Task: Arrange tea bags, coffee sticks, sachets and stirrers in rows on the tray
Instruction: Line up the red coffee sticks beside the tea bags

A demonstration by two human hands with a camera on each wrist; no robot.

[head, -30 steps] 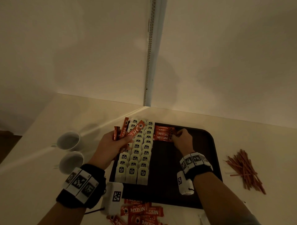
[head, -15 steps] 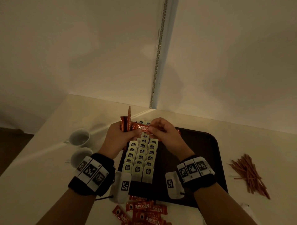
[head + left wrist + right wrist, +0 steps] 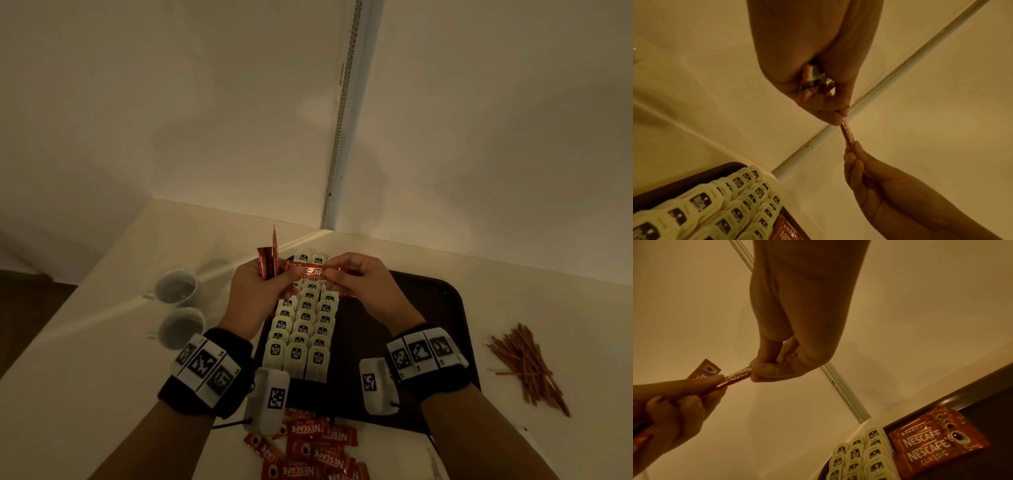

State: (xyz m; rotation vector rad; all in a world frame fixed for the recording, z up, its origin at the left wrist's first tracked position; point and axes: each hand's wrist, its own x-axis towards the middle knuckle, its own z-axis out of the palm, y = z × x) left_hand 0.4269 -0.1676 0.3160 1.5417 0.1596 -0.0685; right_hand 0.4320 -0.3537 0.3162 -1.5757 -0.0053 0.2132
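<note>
A dark tray holds three rows of pale tea bags on its left side and a short stack of red coffee sticks at its far end. Above the tea bags my left hand grips a bunch of red coffee sticks standing upright. One red coffee stick lies level between the hands: my right hand pinches its right end, and the left thumb and finger hold its left end.
Loose coffee sticks lie on the table before the tray's near edge. A pile of brown stirrers sits to the tray's right. Two white cups stand to its left. A wall rises close behind the table.
My right hand left the coffee sticks at the tray's far end and came left to pinch a stick from the left hand's bunch. Both hands rose above the tea bags.
</note>
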